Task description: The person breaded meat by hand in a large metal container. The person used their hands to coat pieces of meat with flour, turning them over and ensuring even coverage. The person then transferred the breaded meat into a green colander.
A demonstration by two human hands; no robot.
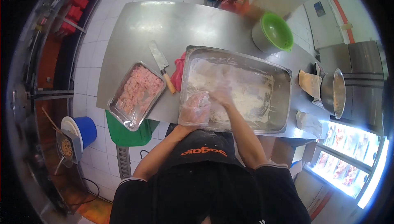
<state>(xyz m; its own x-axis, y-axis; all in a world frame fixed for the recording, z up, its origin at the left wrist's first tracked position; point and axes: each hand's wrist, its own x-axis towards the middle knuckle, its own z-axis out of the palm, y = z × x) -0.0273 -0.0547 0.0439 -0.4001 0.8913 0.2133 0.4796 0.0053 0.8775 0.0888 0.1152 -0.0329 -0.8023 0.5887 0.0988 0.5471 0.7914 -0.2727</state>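
A large steel pan (285, 101) has a layer of white flour (246, 101) spread over its bottom. At the pan's near left corner is a clear plastic bag (196, 108) with pinkish raw meat inside. My left hand (187, 129) grips the bag at its lower end; the bag hides most of its fingers. Over the flour, just right of the bag, my right hand (221, 96) is smeared by motion, so its fingers cannot be made out. Left of the pan stands a smaller steel tray (132, 124) filled with raw pink meat pieces (139, 88).
A knife (160, 60) with a wooden handle lies between tray and pan, beside a red cloth or bag (177, 74). A green colander (279, 33) sits in a container at the far right. A steel bowl (338, 94) stands at the right edge. Below left is a green bin (127, 136).
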